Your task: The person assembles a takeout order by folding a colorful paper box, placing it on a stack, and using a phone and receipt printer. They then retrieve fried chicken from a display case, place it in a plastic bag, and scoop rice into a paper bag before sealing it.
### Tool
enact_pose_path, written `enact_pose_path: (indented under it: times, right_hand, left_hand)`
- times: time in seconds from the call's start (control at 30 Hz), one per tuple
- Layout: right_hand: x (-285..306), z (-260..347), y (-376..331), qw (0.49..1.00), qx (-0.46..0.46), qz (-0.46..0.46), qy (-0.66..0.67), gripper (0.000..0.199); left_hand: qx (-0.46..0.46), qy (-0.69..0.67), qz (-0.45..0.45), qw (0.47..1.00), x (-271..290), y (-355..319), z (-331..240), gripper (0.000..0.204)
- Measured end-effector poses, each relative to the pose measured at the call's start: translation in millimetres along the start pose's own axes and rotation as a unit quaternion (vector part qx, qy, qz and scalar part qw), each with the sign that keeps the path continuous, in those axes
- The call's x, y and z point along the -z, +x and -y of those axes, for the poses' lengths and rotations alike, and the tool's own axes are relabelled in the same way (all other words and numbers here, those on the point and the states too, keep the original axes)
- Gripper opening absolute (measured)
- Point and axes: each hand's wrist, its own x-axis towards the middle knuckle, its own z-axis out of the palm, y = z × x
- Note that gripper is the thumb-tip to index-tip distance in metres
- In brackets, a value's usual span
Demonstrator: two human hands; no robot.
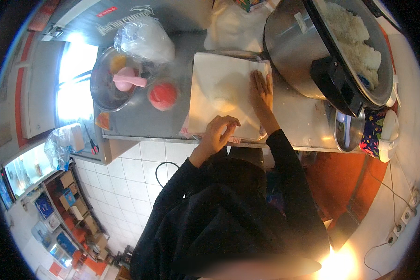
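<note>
A stack of whitish wrapping paper (205,77) lies on the metal counter in front of me. On its top sheet sits a small pale mound (225,99) that looks like rice. My right hand (261,95) rests flat along the right side of the sheets, fingers stretched out. At the near edge of the paper, below the mound, my left hand (215,133) has its fingers bent inward; whatever is between them, if anything, is hidden. A big rice cooker (291,51) full of white rice (359,51) stands to the right.
On the left are a metal bowl (98,88) with a pink scoop (126,79), a red round bundle (163,95) and a clear plastic bag (144,39). Scissors (94,148) lie by the counter's left end. A small metal bowl (354,135) with a spoon stands at right.
</note>
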Motion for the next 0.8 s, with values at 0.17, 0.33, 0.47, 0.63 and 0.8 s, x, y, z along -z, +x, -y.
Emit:
enact_pose_path:
  times: [0.17,0.33,0.47,0.63,0.8]
  right_hand:
    - [-4,-1,-3,0.987,-0.027,-0.017,0.155,0.056]
    - [-4,3,-3,0.984,-0.048,-0.037,0.169,0.044]
    - [0,2,-5,0.976,0.001,-0.115,0.185,0.034]
    - [9,1,-12,0.977,-0.028,-0.081,0.194,0.03]
    - [15,8,-1,0.992,-0.032,-0.05,0.112,0.04]
  left_hand:
    - [0.044,0.025,-0.011,0.999,23,53,17,0.01]
    - [-0.09,0.206,-0.028,0.974,28,136,46,0.012]
    - [-0.082,0.211,0.055,0.972,19,180,56,0.016]
    - [-0.02,0.113,0.264,0.958,-6,135,46,0.015]
    - [0.066,0.125,0.443,0.885,-48,58,40,0.021]
